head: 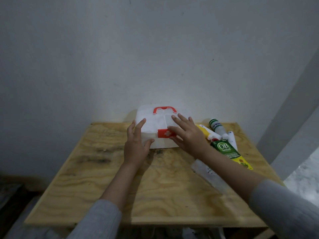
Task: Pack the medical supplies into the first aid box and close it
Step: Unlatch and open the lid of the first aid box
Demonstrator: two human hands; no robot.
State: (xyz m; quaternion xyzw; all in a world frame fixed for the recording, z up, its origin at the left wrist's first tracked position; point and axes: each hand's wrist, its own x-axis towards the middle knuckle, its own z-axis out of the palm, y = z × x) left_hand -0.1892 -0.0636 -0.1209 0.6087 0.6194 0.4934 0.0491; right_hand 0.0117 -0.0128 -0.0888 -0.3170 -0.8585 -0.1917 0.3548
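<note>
The first aid box (155,126) is white plastic with a red handle (164,109) on top and a red latch (166,133) in front, lid down. It sits at the table's (103,178) 12 o'clock edge. The left hand (136,145) touches its 9 o'clock corner, grip apart. The right hand (187,135) lies flat over the lid, fingers spread, maybe touching the latch. Supplies (224,144) lie at 3 o'clock.

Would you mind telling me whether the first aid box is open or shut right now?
Shut: the lid of the first aid box sits flat on its base, with the red latch down across the front seam.
</note>
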